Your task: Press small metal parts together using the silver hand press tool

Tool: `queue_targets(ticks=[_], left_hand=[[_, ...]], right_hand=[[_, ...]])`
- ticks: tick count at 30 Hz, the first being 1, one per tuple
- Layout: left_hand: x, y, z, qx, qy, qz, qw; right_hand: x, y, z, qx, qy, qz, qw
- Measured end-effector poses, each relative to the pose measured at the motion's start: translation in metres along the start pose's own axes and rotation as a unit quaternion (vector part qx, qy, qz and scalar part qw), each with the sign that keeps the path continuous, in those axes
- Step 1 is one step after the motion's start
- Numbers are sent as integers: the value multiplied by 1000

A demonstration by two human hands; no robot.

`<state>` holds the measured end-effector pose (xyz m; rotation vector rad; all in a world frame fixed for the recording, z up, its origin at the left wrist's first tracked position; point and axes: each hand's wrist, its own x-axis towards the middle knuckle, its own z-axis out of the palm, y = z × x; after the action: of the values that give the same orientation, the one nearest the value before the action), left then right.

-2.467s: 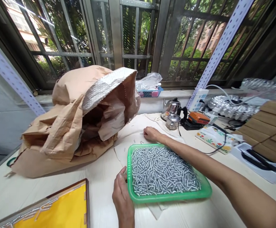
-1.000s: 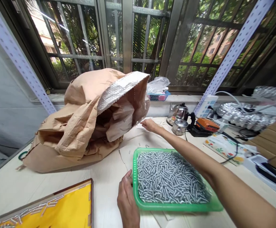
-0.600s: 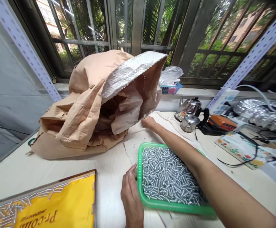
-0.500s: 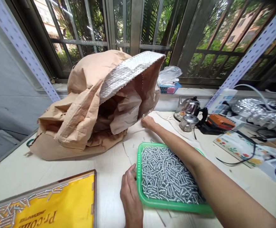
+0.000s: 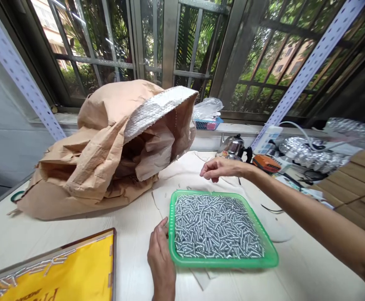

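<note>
A green plastic basket [image 5: 223, 262] on the table is filled with small ribbed silver metal pins [image 5: 217, 225]. My left hand [image 5: 162, 255] holds the basket by its left side, its fingertips partly hidden there. Over the table beyond the basket's far rim is my right hand [image 5: 222, 168], its fingers curled and pressed together. Whatever they may hold is hidden. Several more pins [image 5: 179, 187] lie loose just past the far rim. A large open brown paper sack [image 5: 104, 150] slumps to the left of my right hand.
A framed tray with a yellow base [image 5: 85, 267] and rows of metal pieces lies front left. At the back right are a steel kettle [image 5: 234, 144], an orange-and-black battery [image 5: 266, 163] and foil-like coils [image 5: 311, 152]. Cardboard boxes [image 5: 355, 179] stand far right, and windows line the back.
My right hand has drawn back from beside the sack's mouth and lifted, moving right, so its arm no longer crosses the basket. My left hand stays at the basket's side. The view has shifted slightly.
</note>
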<state>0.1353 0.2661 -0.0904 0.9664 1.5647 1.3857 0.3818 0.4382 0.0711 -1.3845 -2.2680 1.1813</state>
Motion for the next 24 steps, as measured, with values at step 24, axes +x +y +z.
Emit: queue_targets(ticks=[24], left_hand=[[-2,5,1,-2,1,4,1000]], right_hand=[[87,27,89,-248,39,196,948]])
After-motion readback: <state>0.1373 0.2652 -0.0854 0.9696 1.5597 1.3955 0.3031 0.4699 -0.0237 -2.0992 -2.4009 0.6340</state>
